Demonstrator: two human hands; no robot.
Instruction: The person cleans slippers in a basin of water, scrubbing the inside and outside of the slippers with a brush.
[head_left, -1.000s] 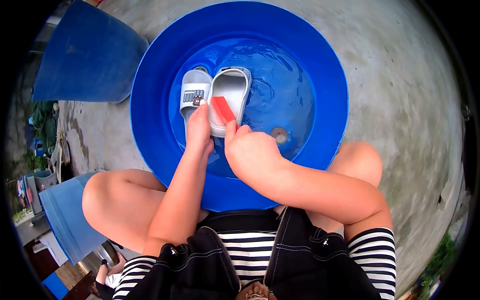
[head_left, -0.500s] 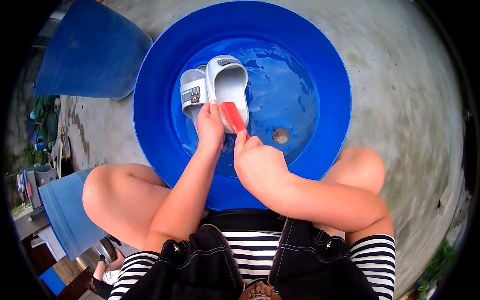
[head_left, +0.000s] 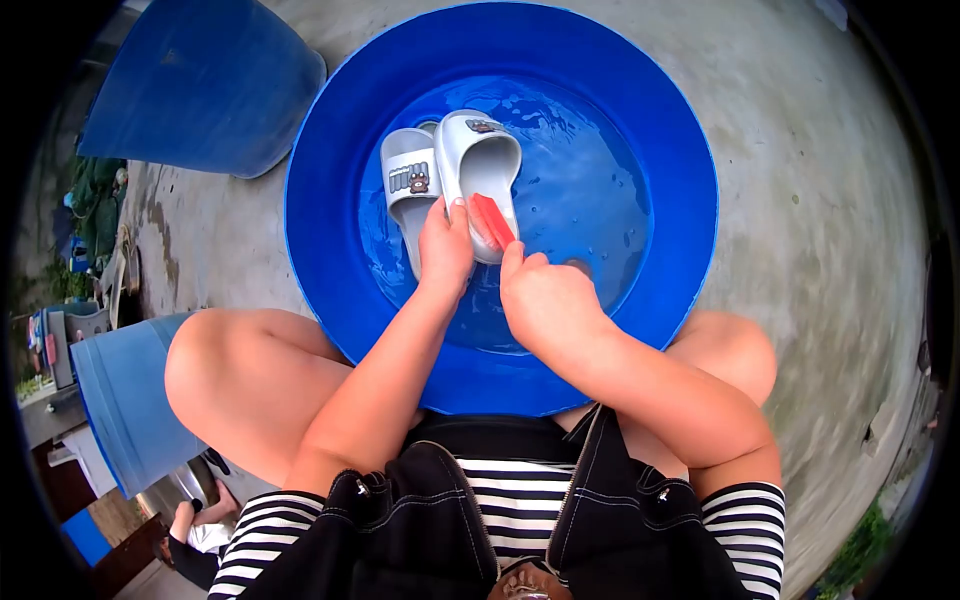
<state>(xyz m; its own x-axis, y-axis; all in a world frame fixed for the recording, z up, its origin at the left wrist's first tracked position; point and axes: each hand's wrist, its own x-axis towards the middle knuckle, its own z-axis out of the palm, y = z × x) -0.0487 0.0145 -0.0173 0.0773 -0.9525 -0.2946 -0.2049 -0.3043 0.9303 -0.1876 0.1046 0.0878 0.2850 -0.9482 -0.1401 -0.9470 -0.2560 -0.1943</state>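
Note:
A blue basin [head_left: 330, 190] holds shallow water. My left hand [head_left: 444, 245] grips the edge of a light grey slipper [head_left: 452, 165] with a small bear on its strap. The closed fingers of my right hand [head_left: 550, 300] are round the handle of a red brush [head_left: 492, 221], whose bristles rest on the slipper's insole near the heel. A second grey slipper [head_left: 406, 178], also with a bear on its strap, lies to the left of the first and partly beneath it. My right hand partly covers a round brownish spot on the basin's bottom.
A large dark blue tub [head_left: 205, 85] stands at the upper left on the concrete floor [head_left: 810, 230]. At the lower left is a light blue bucket [head_left: 135, 395]. Beyond it, part of another person [head_left: 208, 520] shows. My bent knees flank the basin.
The basin and slippers have shifted right in view. The held slipper's strap end has swung into sight and now tilts left. The red brush has moved with it, still against the insole.

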